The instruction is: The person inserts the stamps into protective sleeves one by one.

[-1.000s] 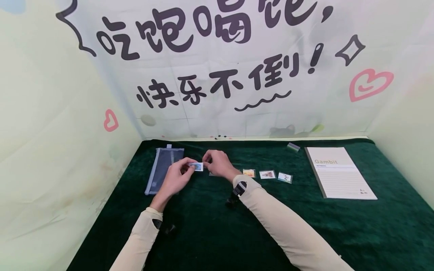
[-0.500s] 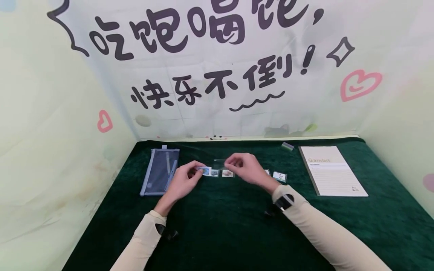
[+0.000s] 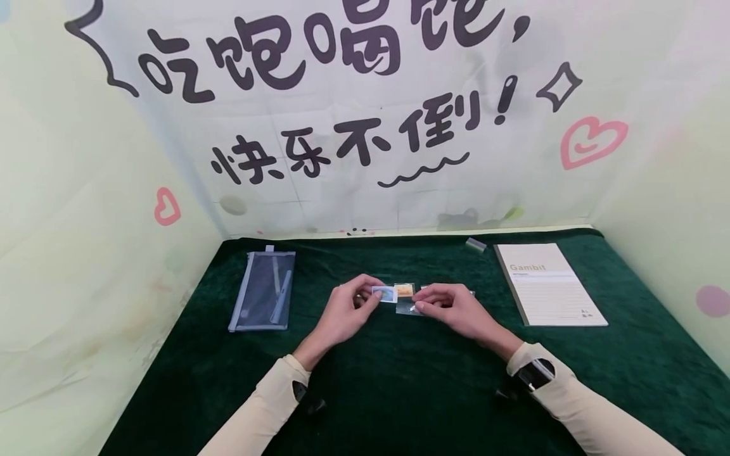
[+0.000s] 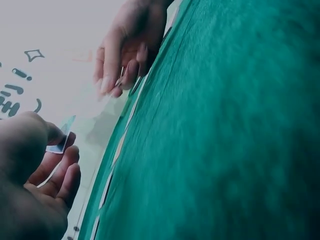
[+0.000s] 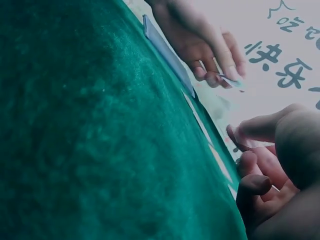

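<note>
My left hand (image 3: 346, 313) pinches a small stamp (image 3: 384, 294) with a blue picture and white border between thumb and fingers, above the cloth. Close by on the right, my right hand (image 3: 459, 310) pinches a small clear plastic sleeve (image 3: 406, 308) by its right side. Beyond the sleeve an orange stamp (image 3: 403, 290) lies on the cloth. Other stamps in the row are mostly covered by the hands. The right wrist view has the clear film (image 5: 257, 143) at my right fingertips; the left wrist view catches the stamp (image 4: 59, 145) edge-on. Stamp and sleeve are apart.
A translucent blue zip pouch (image 3: 262, 291) with slim items inside lies at the left of the green cloth (image 3: 399, 392). To the right is a white notebook (image 3: 552, 285), with a small grey block (image 3: 476, 245) near the back edge. A printed wall hanging (image 3: 319, 209) stands behind.
My left hand has moved right with the stamp. The right hand has moved right, carrying the clear sleeve, which is now lowered near the orange stamp. The view has shifted slightly right.
</note>
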A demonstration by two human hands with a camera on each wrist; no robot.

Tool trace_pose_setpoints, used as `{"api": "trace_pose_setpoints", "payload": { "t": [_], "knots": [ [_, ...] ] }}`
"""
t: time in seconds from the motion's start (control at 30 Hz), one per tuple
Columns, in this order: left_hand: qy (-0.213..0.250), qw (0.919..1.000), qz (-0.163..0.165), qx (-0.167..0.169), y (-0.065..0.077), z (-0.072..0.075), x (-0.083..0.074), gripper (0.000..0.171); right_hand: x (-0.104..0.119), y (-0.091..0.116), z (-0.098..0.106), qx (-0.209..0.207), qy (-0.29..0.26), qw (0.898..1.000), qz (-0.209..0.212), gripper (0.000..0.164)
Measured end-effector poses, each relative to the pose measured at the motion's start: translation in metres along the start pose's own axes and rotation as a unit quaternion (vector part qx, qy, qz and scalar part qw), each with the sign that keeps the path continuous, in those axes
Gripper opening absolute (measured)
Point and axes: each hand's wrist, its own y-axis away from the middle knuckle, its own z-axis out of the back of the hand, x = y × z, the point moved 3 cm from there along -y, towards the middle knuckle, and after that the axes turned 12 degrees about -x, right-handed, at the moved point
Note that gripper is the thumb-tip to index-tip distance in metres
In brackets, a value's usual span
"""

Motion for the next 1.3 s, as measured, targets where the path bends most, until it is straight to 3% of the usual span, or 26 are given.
{"api": "trace_pose_setpoints", "payload": {
  "t": [0.13, 0.37, 0.8, 1.3],
  "knots": [
    [0.005, 0.9998, 0.0, -0.018, -0.002, -0.008, -0.002, 0.019, -0.005, 0.0, 0.0, -0.015, -0.008, 1.0, -0.017, 0.032],
    [0.006, 0.998, 0.025, -0.058, 0.001, -0.009, 0.008, 0.018, -0.01, -0.001, 0.0, -0.022, -0.01, 0.999, -0.029, 0.034],
    [0.025, 0.9981, 0.025, -0.051, 0.004, -0.008, 0.004, 0.019, -0.011, -0.001, 0.001, 0.006, -0.033, 0.999, -0.041, 0.042],
    [0.032, 0.9981, 0.035, -0.039, 0.004, -0.009, 0.01, 0.017, -0.011, -0.001, 0.005, -0.013, -0.05, 0.998, -0.041, 0.041]
  ]
}}
